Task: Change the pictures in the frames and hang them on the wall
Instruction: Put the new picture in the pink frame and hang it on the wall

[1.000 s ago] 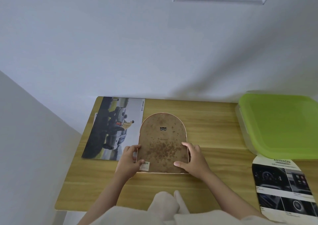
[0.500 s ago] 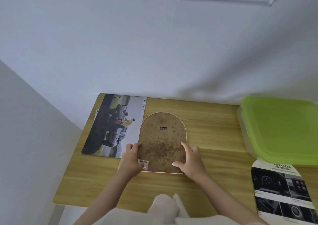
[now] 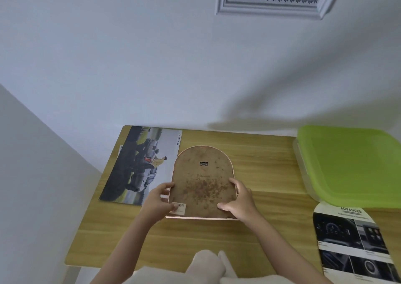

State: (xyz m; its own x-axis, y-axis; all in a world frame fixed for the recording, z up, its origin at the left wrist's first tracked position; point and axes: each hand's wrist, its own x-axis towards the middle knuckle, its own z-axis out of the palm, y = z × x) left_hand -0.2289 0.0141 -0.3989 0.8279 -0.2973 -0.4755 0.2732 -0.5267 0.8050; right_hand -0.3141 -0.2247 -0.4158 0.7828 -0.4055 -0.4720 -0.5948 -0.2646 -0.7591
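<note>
A light wooden table (image 3: 260, 164) stands against a white wall. On it lie a car photo print (image 3: 141, 164) at the far left, an arch-topped picture frame (image 3: 202, 181) face down beside it, a green-lidded plastic box (image 3: 351, 164) at the right, and an arch-cut car brochure page (image 3: 351, 240) nearer the front.

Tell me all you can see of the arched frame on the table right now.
The arched frame lies face down on the wooden table, its brown, speckled backing board up. A small metal hanger sits near the rounded top; a barcode sticker marks the lower left corner. The left hand and right hand grip its lower sides.
</note>
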